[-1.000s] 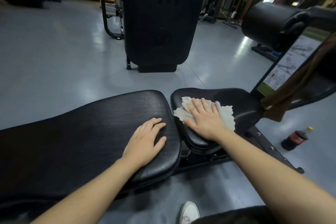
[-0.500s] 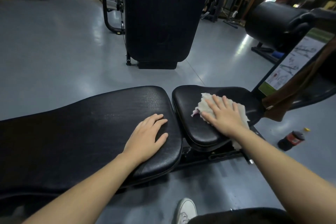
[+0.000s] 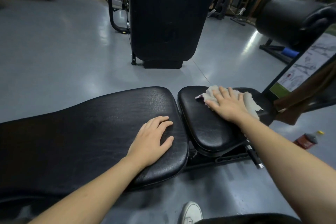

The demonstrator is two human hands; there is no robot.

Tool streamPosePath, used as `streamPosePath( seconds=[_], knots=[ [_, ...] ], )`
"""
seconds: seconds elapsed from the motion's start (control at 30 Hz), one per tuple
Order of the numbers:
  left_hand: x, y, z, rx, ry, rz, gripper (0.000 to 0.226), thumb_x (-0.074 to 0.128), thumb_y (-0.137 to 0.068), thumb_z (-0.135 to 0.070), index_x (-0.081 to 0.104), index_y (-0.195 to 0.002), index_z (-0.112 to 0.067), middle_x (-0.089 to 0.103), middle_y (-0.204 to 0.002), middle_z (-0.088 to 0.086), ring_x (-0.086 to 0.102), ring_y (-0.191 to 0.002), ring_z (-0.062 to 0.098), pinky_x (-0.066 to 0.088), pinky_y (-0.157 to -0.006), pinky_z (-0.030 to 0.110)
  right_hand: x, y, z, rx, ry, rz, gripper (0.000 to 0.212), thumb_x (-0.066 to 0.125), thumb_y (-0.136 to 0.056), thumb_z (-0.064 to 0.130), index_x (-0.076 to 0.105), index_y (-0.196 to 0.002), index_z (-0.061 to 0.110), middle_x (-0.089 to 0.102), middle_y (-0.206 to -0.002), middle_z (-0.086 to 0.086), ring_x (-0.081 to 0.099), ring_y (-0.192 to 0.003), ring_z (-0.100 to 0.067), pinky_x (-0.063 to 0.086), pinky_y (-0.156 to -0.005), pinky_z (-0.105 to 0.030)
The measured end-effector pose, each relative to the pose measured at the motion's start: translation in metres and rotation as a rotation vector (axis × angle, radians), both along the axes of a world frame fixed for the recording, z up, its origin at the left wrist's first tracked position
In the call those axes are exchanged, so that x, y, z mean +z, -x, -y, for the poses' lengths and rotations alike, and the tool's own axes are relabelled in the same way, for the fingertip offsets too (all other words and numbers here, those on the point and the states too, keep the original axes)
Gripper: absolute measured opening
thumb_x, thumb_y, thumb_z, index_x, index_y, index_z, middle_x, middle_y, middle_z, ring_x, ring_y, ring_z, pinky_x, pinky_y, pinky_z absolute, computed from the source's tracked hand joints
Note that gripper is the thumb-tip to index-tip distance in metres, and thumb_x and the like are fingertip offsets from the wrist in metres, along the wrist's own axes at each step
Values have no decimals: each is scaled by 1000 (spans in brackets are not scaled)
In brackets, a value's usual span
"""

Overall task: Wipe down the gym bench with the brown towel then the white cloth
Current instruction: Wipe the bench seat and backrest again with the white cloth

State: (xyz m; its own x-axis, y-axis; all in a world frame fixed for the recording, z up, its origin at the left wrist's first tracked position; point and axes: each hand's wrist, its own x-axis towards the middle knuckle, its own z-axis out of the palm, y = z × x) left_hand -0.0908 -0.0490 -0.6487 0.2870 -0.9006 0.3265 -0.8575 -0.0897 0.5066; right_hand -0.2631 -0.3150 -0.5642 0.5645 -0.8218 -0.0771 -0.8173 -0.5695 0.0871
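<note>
Two hands are laid on the gym bench (image 3: 91,127): on the long back pad the left hand (image 3: 151,141) is rested flat with fingers relaxed and nothing held, while on the seat pad (image 3: 205,129) the white cloth (image 3: 249,99) is pressed under the flat, straight-fingered right hand (image 3: 228,104). Further right, the brown towel (image 3: 298,100) is seen hung on the frame, so the towel pass is judged done and the cloth pass under way.
</note>
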Motion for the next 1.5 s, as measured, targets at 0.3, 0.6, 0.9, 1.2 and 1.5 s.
streamPosePath(
  seconds=[0.3,0.6,0.9,1.2,1.5],
  knots=[
    [8,5,-5,5,-40,15,49,46,-98,-47,46,-144,-30,36,-153,-16,26,-144,5,20,-117,27,-25,11,-89,179,43,-10,72,12,-96,69,-4,-159,38,-7,-169,1,-9,-155,-29,-4,-121,-58],
    [9,4,-5,-11,-57,-6,51,50,-98,-46,45,-146,-30,34,-155,-14,25,-145,6,17,-115,24,-41,22,-143,107,-30,430,62,14,-99,53,39,-152,35,32,-161,14,13,-153,-10,-2,-124,-40],
    [27,-2,-3,-165,12,-525,66,34,-91,-76,67,-123,-28,58,-132,-11,48,-130,11,34,-114,42,-30,2,-177,264,-459,982,37,44,-100,40,67,-129,36,57,-141,18,40,-137,6,28,-118,-47],
    [75,22,-37,-169,40,-952,32,60,-94,-9,70,-119,-27,73,-116,1,68,-105,12,49,-91,33,2,1,-214,356,-692,1024,43,63,-88,32,63,-131,34,46,-143,14,39,-133,6,32,-109,-15],
    [91,0,-94,-112,-25,-712,50,50,-84,9,77,-104,-28,76,-98,5,66,-85,18,49,-79,35,14,-6,-230,297,-905,945,36,79,-83,17,69,-115,28,73,-93,-16,68,-84,-23,54,-88,-46]
  ],
)
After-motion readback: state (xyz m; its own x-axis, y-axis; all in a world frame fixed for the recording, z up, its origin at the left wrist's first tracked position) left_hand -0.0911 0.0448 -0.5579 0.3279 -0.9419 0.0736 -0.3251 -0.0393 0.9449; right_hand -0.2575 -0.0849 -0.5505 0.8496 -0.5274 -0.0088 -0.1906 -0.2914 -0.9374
